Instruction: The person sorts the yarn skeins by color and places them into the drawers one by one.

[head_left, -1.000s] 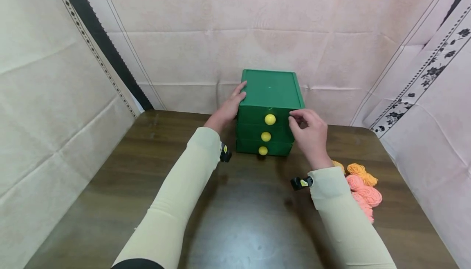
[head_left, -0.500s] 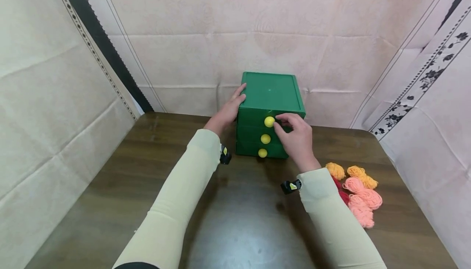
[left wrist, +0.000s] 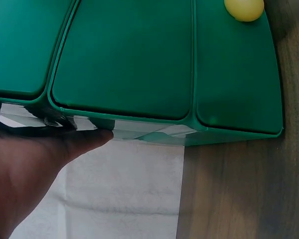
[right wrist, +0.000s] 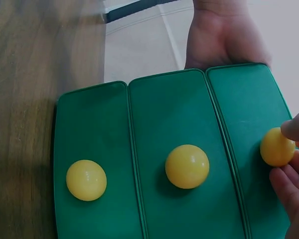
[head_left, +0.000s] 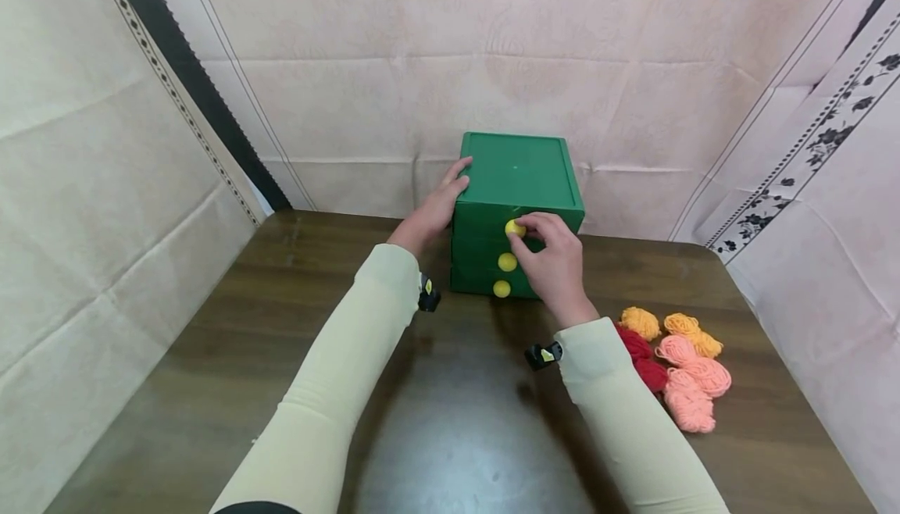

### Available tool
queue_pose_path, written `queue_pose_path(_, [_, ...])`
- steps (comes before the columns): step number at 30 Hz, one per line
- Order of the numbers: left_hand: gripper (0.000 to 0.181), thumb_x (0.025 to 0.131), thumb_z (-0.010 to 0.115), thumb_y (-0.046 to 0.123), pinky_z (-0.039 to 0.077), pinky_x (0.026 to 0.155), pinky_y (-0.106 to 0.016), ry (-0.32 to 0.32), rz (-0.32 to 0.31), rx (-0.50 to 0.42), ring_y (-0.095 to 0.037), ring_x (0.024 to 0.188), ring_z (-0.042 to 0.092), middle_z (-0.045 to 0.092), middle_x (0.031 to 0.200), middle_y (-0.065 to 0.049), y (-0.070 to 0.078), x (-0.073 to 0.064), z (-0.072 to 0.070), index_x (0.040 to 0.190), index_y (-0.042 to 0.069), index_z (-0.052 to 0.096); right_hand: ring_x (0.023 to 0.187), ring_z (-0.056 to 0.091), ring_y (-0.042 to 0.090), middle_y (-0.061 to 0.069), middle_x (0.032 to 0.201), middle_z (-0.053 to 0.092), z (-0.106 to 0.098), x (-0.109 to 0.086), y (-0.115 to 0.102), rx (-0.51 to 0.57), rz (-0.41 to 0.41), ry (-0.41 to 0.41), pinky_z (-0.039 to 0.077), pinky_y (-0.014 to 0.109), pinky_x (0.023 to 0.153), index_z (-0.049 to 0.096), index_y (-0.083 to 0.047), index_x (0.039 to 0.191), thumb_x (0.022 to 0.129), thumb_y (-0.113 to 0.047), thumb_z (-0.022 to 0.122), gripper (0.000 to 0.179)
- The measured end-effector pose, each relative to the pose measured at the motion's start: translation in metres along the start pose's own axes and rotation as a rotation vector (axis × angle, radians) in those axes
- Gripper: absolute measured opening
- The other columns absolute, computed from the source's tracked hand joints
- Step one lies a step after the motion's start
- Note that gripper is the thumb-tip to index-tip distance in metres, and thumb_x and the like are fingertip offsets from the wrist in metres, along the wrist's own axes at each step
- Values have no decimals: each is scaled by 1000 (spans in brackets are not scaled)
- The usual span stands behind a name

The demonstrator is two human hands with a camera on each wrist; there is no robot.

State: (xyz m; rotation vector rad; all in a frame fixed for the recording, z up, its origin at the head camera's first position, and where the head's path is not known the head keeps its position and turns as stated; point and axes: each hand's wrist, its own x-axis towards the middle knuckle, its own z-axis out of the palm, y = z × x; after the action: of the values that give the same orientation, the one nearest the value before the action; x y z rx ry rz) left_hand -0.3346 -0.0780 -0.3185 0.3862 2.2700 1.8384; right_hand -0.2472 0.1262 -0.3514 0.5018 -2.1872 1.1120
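A green three-drawer box stands at the back of the table, each drawer front bearing a round yellow knob. Against its left side rests my left hand, with the fingers extended along the wall near the top edge. In the left wrist view the thumb touches that side wall. My right hand pinches the top drawer's knob between thumb and fingers. Below it are the middle knob and the bottom knob, untouched. All three drawers look closed.
Yarn bundles lie on the wooden table to the right: orange, dark red and pink. A pale cloth hangs behind the box and along both sides.
My right hand has moved left across the box front, from its right edge to the top knob, and now pinches it. The left hand has stayed on the box's side.
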Motion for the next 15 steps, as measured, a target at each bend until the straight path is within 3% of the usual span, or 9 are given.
queue_pose_path(15, [45,105,26,45,24,114,-56,-29,-38,-3,-25,146,17,8,162,5,2,1,-3,150,46,20,100,56,25,12,112,60,13,-1,-4,-125,-51,20,51,39,86,68,-4,107,86,-15,73,24])
